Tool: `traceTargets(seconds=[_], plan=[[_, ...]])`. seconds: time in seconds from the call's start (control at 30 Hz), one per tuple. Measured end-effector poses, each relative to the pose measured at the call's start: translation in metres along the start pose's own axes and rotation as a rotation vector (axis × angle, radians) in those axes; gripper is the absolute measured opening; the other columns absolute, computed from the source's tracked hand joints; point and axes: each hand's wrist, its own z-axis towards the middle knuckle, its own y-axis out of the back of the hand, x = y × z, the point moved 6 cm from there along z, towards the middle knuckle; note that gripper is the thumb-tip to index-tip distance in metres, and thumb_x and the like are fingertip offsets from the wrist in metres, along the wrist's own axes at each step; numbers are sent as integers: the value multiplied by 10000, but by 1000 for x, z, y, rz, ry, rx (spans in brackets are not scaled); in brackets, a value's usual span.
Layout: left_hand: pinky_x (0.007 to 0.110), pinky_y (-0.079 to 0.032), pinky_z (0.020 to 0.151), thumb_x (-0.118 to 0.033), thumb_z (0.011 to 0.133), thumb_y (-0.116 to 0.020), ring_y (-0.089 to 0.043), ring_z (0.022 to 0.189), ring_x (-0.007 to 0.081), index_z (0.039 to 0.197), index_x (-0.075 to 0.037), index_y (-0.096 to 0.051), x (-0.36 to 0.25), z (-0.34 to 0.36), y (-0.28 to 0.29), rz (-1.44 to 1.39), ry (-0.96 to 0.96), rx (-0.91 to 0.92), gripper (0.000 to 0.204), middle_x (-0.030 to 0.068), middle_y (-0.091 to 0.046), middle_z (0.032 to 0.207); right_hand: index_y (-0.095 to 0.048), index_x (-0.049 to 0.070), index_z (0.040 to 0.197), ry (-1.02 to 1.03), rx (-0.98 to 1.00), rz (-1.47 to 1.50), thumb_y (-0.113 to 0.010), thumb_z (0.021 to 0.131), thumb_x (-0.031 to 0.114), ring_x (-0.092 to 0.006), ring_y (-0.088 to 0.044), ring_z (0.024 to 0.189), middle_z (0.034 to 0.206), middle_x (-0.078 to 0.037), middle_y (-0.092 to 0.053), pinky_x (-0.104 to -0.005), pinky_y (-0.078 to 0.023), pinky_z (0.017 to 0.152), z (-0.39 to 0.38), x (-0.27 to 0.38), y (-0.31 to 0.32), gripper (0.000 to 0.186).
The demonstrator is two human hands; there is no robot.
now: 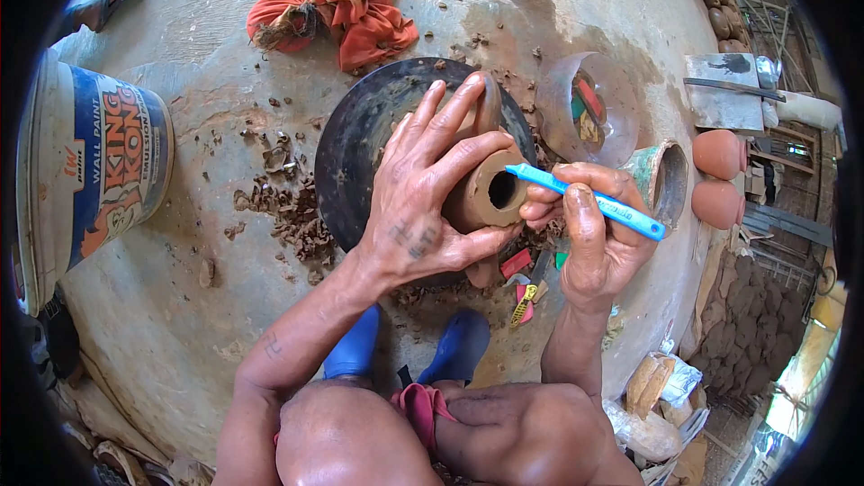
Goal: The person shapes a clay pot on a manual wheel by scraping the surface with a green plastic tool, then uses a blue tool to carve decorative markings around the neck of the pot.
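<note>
A brown clay piece with a tube-like hollow neck [486, 211] rests over a dark round turntable [346, 162]. My left hand [423, 175] is wrapped round this clay piece, fingers stretched over its far side and thumb along the near side of the neck. In my right hand [603, 225] is a blue pen-shaped tool [612, 207], pinched between thumb and fingers. Its tip lies at the rim of the dark round hole in the neck. Right fingertips are close beside the neck's right side. Much of the clay body is hidden under my left hand.
Clay shavings [301, 216] litter the floor left of the turntable. A red cloth [360, 18] lies beyond it, a paint bucket [112, 157] stands left. Right are a clear tub [621, 126], an open can [668, 184] and reddish pots [718, 155]. Small coloured tools [524, 301] lie near.
</note>
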Motion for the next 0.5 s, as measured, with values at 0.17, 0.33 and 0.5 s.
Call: traceTargets(seconds=[0.17,0.33,0.5], plan=[[600,-306,1277,-354,637,-933,-376,1557,507,1310,-129,-732,2,14,0,-77,-85,146,738,219,-455,1670,-720,-88,1136,-5,31,-14,-613,1037,-4,-160,-763,777,941,-184,-776,-277,-635,695,6,1,2,168],[605,-272,1296,-349,634,-930,-413,1550,459,1315,-119,-733,9,29,0,-115,-128,265,746,211,-501,1639,-721,-90,1131,0,78,-3,-612,1038,-8,-142,-750,777,939,-164,-774,-265,-625,712,12,-2,1,165],[610,-201,1316,-470,622,-937,-379,1567,463,1439,-114,-674,16,42,1,-145,-217,402,929,224,-465,1663,-721,-89,1123,17,121,-22,-621,1034,-19,-125,-736,773,936,-149,-766,-257,-614,707,16,-2,0,151]])
